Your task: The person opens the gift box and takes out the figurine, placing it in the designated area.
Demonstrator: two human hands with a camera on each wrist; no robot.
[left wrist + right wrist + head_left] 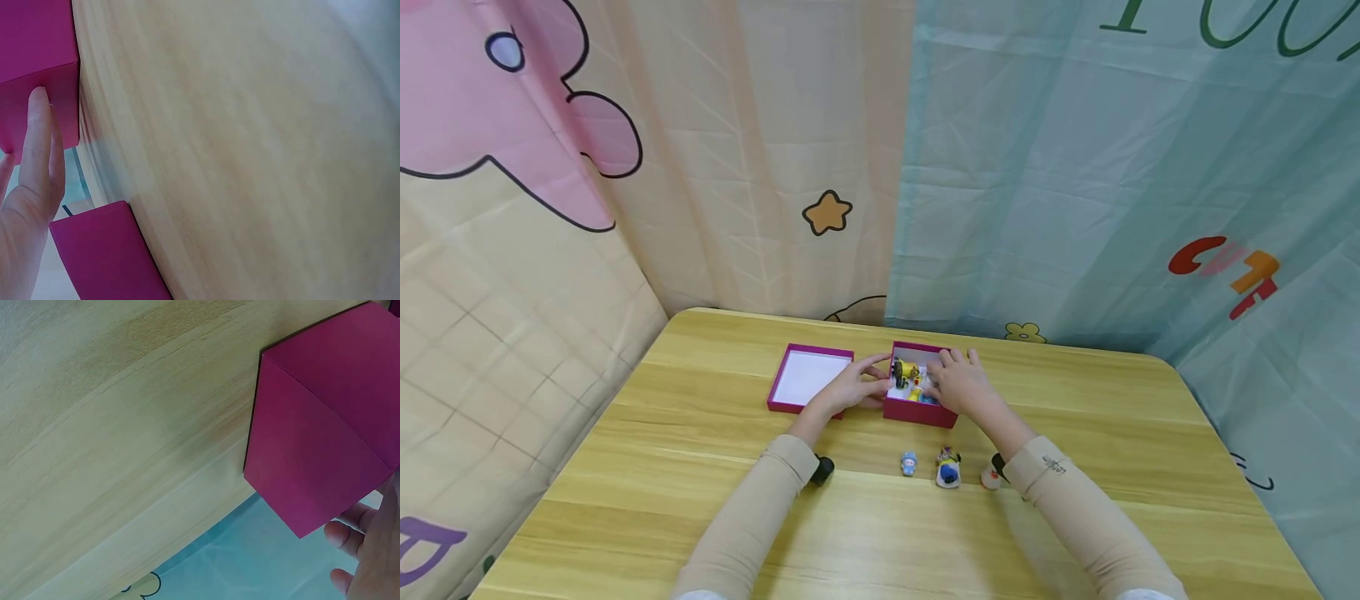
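A magenta box [917, 412] with a white inside stands open near the table's back. It holds several small toy figures, among them a yellow-and-black figure [905, 372]. My left hand [859, 383] is at the box's left side, and the left wrist view shows its fairly straight fingers [39, 134] touching the wall. Over the right rim reaches my right hand [961, 382], its thumb side down among the figures. Whether it pinches one is hidden. In the right wrist view, bent fingers [345, 537] show beyond the box's upper edge.
Left of the box lies its magenta lid [808, 375], white inside up. In front stand a small light-blue figure [908, 463], a figure with a blue front [948, 468] and a white figure [990, 477], partly behind the right wrist. A printed curtain [820, 125] hangs behind the table.
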